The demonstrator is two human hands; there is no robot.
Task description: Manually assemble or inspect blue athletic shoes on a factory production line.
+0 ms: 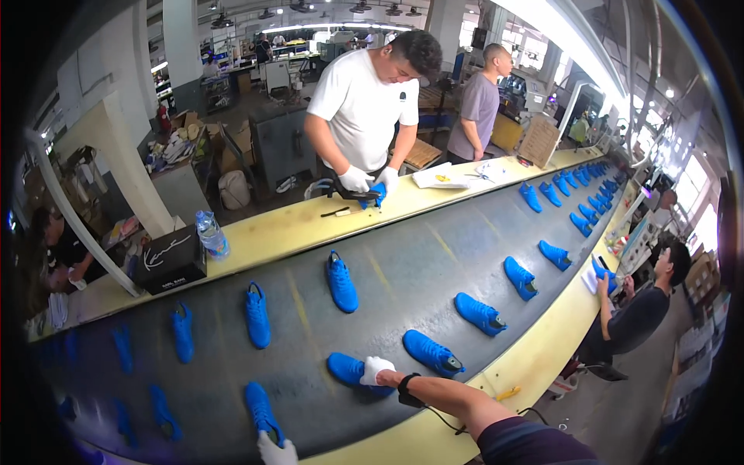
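Note:
My left hand, in a white glove, is at the lower edge of the view. Its fingers close on the heel of a blue sneaker whose toe points away from me. Farther right, my right hand, also gloved, grips another blue sneaker near its opening, covering part of it. That shoe lies with its toe to the left. Both sneakers are on the dark conveyor belt. Just beyond my right hand lies one more blue sneaker.
Two rows of blue sneakers run along the belt, between pale yellow ledges. Across it, a person in white gloves handles a blue shoe. A black box and a water bottle stand on the far ledge. Another person works at right.

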